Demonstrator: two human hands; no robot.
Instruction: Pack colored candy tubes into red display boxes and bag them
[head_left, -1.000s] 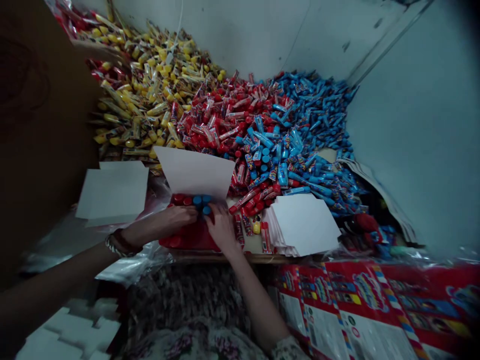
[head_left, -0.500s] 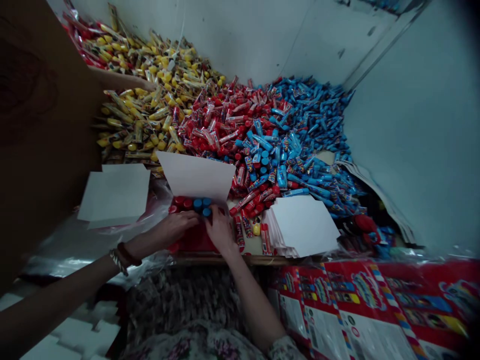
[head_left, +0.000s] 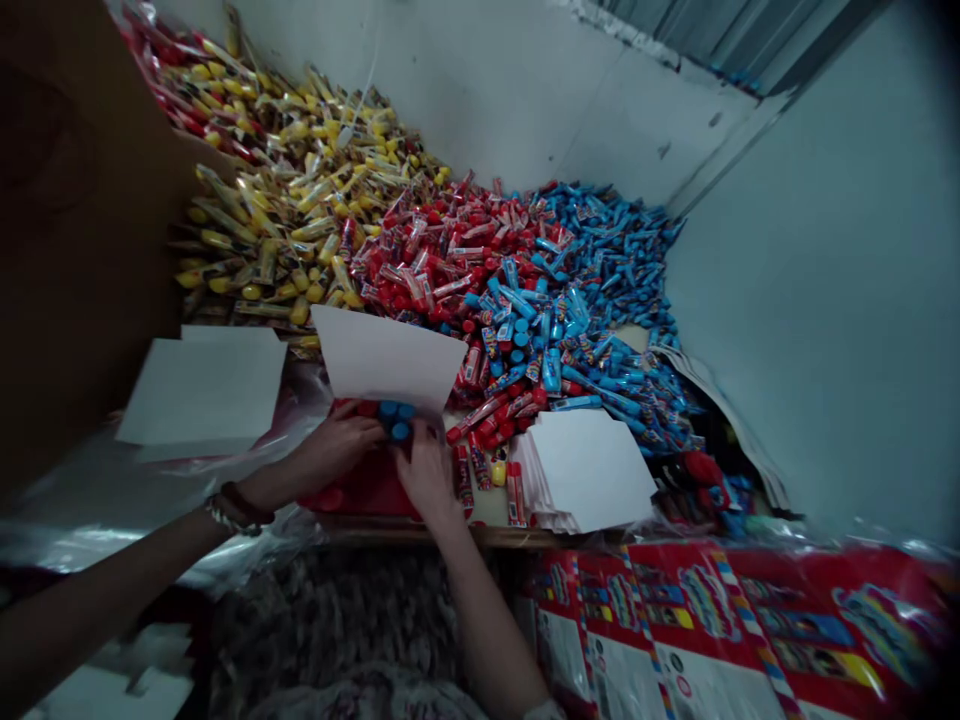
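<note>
Cupping a bundle of red- and blue-capped tubes (head_left: 394,421) from both sides, with left hand (head_left: 335,451) and right hand (head_left: 427,476) close together, fingers almost meeting, on a red wrapper (head_left: 360,490) and under a tilted white sheet (head_left: 386,358). Showing fewer caps than half a second ago, only a few blue ones and a sliver of red, with sheet and hands lying further over the bundle. Beside all this, a stack of sheets (head_left: 589,470) to the right, loose sheets (head_left: 202,385) to the left, candy heaps (head_left: 450,265) beyond.
</note>
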